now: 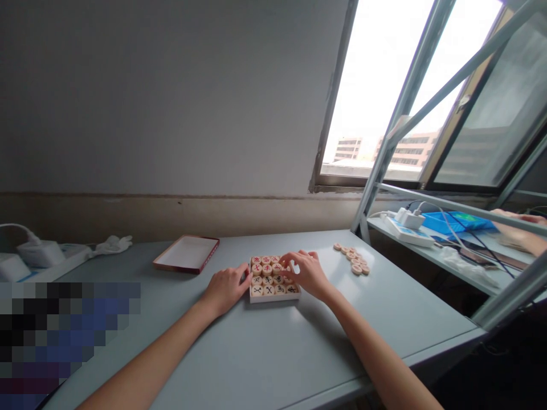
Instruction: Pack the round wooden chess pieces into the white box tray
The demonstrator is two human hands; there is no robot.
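Note:
A shallow white box (276, 298) holds rows of round wooden Chinese chess pieces (268, 280), with red characters on the far rows and black ones on the near rows. My left hand (226, 289) grips the left wall of the box, thumb and fingers curled at its edge. Over the right side of the box, my right hand (308, 273) has thumb and forefinger closed around a chess piece, mostly covered by the fingers. Several loose chess pieces (354, 257) lie on the table farther right.
An upturned box lid (188, 254) lies at the back left of the grey table (239, 353). Power strips with chargers (40, 253) stand at far left. Past a metal bed frame (376, 165), a second desk holds a blue tray (453, 222); another person's hand (519, 228) is there.

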